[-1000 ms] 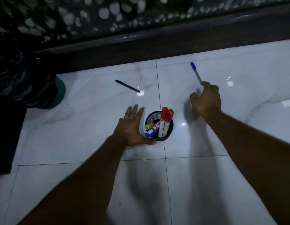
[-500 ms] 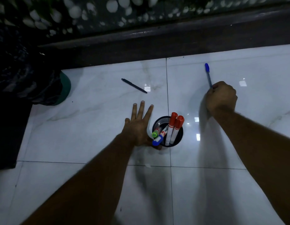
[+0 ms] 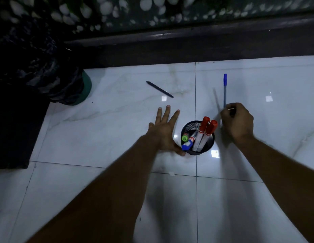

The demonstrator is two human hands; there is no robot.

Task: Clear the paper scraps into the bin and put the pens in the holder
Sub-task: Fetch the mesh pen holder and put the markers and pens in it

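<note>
The left hand (image 3: 164, 132) lies flat, fingers straight, on the white marble floor (image 3: 117, 120), its thumb against the black mesh pen holder (image 3: 209, 146), probably to steady it. The right hand (image 3: 239, 121) pinches a clear blue-capped pen (image 3: 224, 90) just beside the holder, ready to drop in.

Glossy white marble-look floor tiles (image 3: 100, 128) mirror ceiling lights beside a black wire-mesh metal pen holder (image 3: 208, 148) of smooth plastic markers; a crinkled black plastic bin liner (image 3: 47, 76) shines dully.
</note>
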